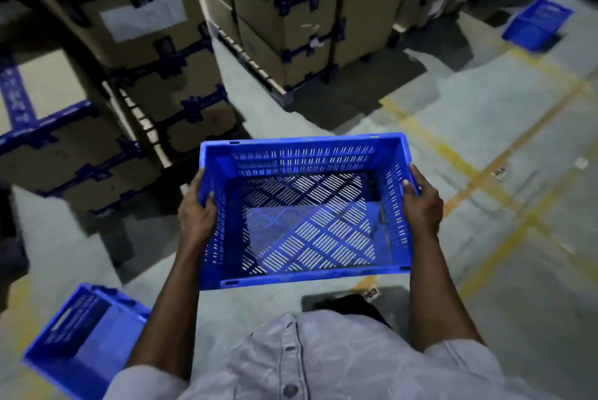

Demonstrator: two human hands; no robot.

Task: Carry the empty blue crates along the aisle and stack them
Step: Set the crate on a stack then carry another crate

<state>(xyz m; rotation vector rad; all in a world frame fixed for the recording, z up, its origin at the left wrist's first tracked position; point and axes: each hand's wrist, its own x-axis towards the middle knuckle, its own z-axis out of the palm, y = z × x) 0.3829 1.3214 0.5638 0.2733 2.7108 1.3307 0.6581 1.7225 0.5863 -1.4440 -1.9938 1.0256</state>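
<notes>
Hands are gripping one empty blue crate (304, 157) by its two short ends, holding it level and clear of the grey floor (437, 102), just ahead of the grey shirt (323, 361). On one end, the left hand (195, 208) is clamping the rim, its thumb hooking over the inside of the wall while the fingers (200, 175) are curling round the outside. On the opposite end, the right hand (420, 205) is clamping the rim likewise, thumb lying inside and fingers wrapping the outer face. Between the two sets of fingers the slotted base is showing bare, with nothing lying in it. Behind and outboard of the left fingers, near the elbow, a second blue crate (84, 335) is resting on the floor; it is blurred and appears to be tilting, though its attitude cannot be confirmed. Well ahead of and outboard of the right fingers, a third blue crate (537, 24) is sitting on the floor beside the stock. Ahead of the left fingers, cardboard boxes (145, 27) bound with dark blue tape are standing in stacks on a pallet (249, 56). Beyond the right fingers, worn yellow lines (485, 173) are crossing on the floor.
</notes>
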